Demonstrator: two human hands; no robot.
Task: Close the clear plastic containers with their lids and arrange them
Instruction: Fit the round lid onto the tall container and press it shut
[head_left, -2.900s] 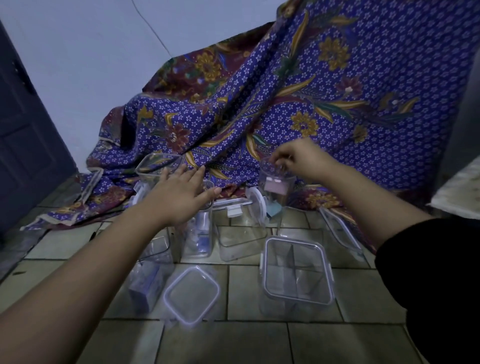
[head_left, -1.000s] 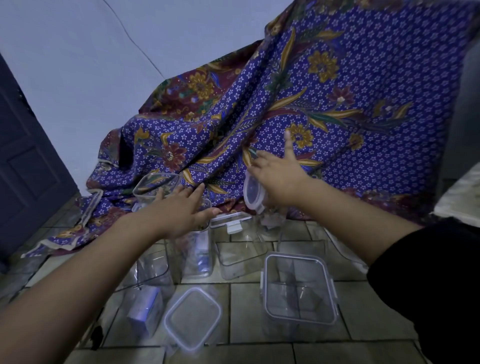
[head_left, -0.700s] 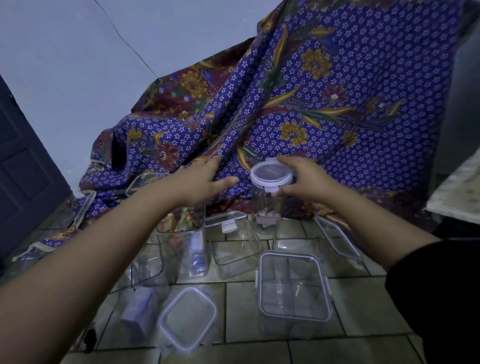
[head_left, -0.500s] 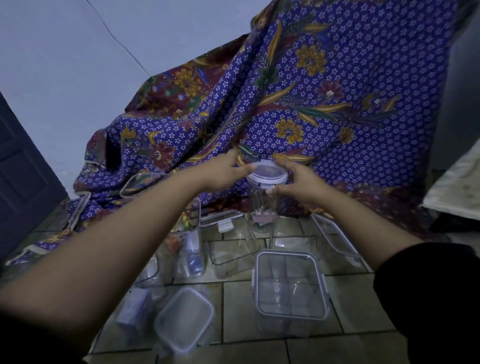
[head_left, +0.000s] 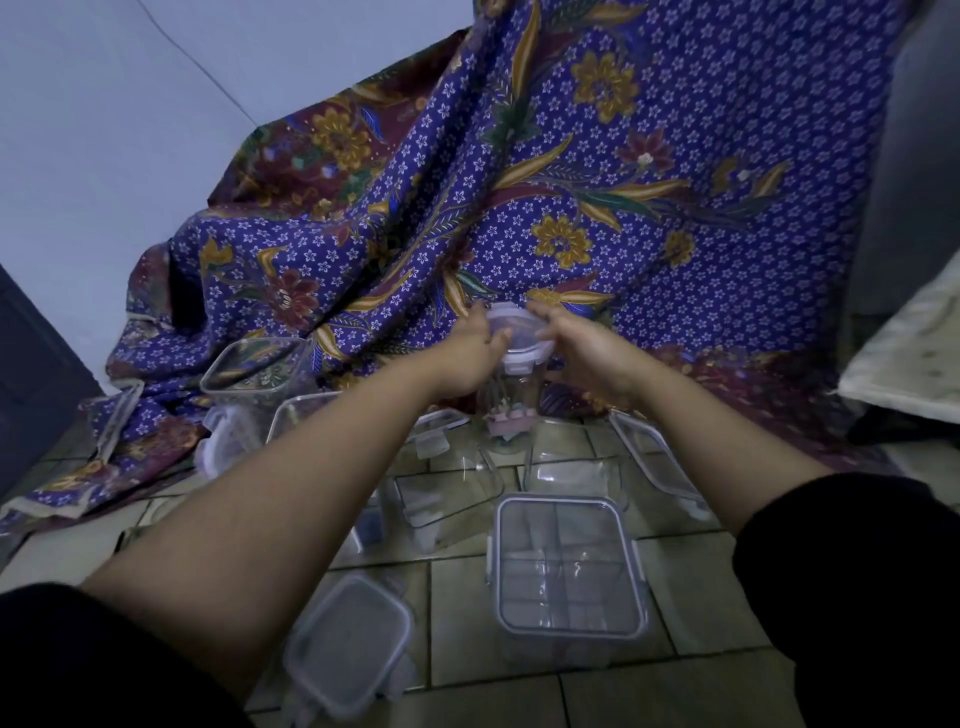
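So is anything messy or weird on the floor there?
A bit. A loose lid leans tilted at the right instead of lying flat, and several clear containers stand open. Nothing looks spilled or broken. Both hands, left hand and right hand, are on the round lid of the tall jar.
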